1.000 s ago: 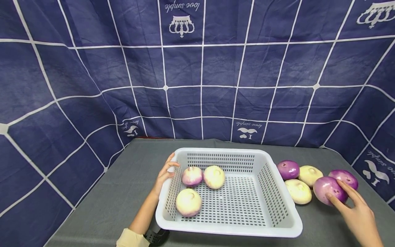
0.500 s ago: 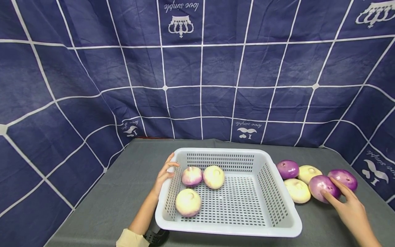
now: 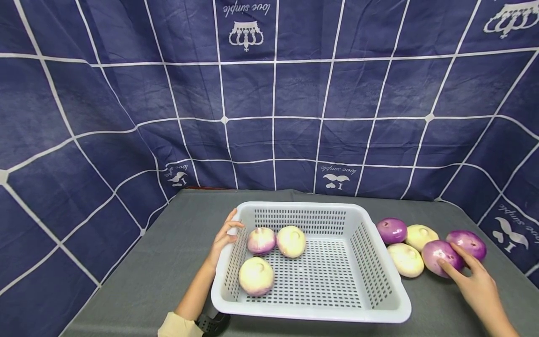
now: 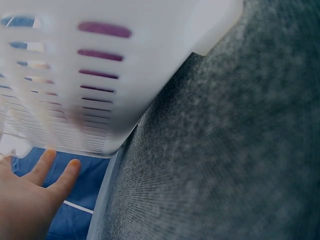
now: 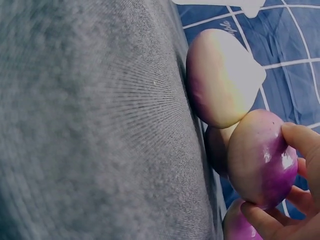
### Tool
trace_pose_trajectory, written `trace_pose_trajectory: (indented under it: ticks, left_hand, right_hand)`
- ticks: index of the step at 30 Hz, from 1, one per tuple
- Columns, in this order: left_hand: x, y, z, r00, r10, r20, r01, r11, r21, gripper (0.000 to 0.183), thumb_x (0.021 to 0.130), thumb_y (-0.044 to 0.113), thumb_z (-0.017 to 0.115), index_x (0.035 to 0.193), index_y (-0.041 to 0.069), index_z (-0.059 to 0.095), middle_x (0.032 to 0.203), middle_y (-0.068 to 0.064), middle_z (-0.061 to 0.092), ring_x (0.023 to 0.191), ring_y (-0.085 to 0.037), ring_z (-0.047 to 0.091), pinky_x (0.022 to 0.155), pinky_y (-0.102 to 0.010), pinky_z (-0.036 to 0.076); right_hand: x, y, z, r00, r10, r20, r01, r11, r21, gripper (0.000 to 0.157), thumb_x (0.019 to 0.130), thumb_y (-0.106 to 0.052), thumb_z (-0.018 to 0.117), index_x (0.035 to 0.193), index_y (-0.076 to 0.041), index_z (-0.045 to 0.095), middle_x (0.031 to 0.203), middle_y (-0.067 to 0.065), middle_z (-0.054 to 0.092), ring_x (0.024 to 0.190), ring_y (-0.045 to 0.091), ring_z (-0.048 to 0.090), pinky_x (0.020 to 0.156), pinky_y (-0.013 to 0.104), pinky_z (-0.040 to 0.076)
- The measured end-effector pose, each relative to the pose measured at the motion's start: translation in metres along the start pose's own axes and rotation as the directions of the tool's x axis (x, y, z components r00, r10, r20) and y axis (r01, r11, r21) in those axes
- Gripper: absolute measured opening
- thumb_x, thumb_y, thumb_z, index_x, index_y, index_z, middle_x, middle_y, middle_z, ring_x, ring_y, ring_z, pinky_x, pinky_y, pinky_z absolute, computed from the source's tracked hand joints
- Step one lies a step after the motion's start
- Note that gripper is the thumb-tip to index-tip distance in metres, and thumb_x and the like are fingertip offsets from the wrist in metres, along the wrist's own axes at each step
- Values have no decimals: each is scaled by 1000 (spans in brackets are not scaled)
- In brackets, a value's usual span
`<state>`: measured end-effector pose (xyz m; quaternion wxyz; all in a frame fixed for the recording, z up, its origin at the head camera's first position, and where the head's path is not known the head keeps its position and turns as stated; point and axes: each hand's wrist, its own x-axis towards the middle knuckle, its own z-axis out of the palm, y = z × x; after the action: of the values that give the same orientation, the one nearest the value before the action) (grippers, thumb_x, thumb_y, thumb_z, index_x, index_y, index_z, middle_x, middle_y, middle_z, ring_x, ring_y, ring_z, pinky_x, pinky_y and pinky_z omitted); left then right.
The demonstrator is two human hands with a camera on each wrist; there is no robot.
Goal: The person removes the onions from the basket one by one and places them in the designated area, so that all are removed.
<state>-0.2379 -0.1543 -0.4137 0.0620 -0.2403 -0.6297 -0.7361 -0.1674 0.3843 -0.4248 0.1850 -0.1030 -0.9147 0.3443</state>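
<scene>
My left hand (image 3: 221,242) grips the left rim of a white perforated plastic basket (image 3: 311,314). Several fingers show straight in the left wrist view, beside the basket's outer wall. My right hand (image 3: 476,278) holds a purple turnip (image 3: 440,257) at the right of the table, thumb on its near side and fingers on the far right side. In the right wrist view this turnip (image 5: 260,155) sits against a pale turnip (image 5: 220,77). Inside the basket lie a purple-and-white turnip (image 3: 262,240) and two pale ones, one behind (image 3: 291,241) and one in front (image 3: 256,276).
Right of the basket, a purple turnip (image 3: 392,230) and two pale turnips, one at the back (image 3: 421,237) and one in front (image 3: 405,260), lie close together. Another purple turnip (image 3: 468,244) lies behind my right hand. A blue checked curtain (image 3: 294,93) hangs behind the grey-covered table (image 3: 168,252).
My right hand has moved slightly left with the purple turnip, bringing it up to the front pale one. Over the last half second it barely moves. My left hand stays on the basket rim.
</scene>
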Motion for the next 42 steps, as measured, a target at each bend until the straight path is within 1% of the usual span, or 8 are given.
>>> trace_pose_trajectory:
  ticks: [20,22,24,26,29,35,38,42]
  left_hand:
    - [-1,-1,-1,1000,-1,-9,1,1000,3,37,72,-5,34,99,6,57,151,-21,1,136,-38,0,96,-11,27]
    - [-1,-1,-1,1000,-2,-9,2,1000,0,37,72,-5,34,99,5,56,151,-21,1,136,-38,-1,96,-11,27]
    - [0,-2,-2,1000,-2,-6,2,1000,-6,36,72,-5,34,99,5,56,151,-21,0,136,-38,-1,96,-11,27]
    - [0,-2,-2,1000,-1,-3,1,1000,-12,37,72,-5,34,99,5,56,151,-22,-1,136,-38,-1,96,-11,27]
    - [0,-2,-1,1000,-1,-2,1,1000,-15,37,72,-5,33,99,7,57,150,-22,-2,136,-39,-2,96,-11,28]
    - [0,-1,0,1000,4,-5,-4,1000,7,37,72,-5,33,99,8,57,151,-23,0,135,-39,-1,96,-11,27]
    - [0,0,0,1000,2,-3,-2,1000,0,38,72,-5,33,99,8,57,151,-22,0,136,-38,-1,97,-11,26]
    - [0,1,0,1000,-11,4,12,1000,-16,39,73,-4,33,98,12,58,151,-20,-2,136,-38,-2,96,-12,27]
  right_hand:
    - [-3,12,3,997,-47,64,47,999,-7,65,89,-32,51,140,-4,23,138,39,19,124,59,16,87,68,18]
    - [-5,14,6,994,-107,37,107,994,10,63,89,-27,52,141,-6,23,140,35,20,136,40,9,100,63,13]
    - [-6,17,9,985,-172,10,172,985,20,62,89,-22,53,142,-9,25,144,29,20,138,8,4,111,41,12]
    - [-7,19,12,976,-218,-15,219,976,25,61,88,-19,54,142,-12,26,148,21,18,124,-17,3,107,17,4]
    - [-7,19,14,967,-252,-39,253,967,23,60,88,-18,55,142,-14,29,151,12,18,110,-27,8,92,1,3]
    - [-8,13,13,958,-282,-59,284,958,25,57,86,-15,55,138,-5,33,147,22,22,122,-22,5,102,11,-2]
    - [-8,7,9,957,-284,-60,285,958,5,56,86,-16,56,136,-1,35,143,29,25,130,-14,1,113,33,0]
    - [-8,-4,4,961,-272,-54,271,962,-31,56,86,-19,56,135,-1,36,142,29,26,139,2,0,105,62,6]
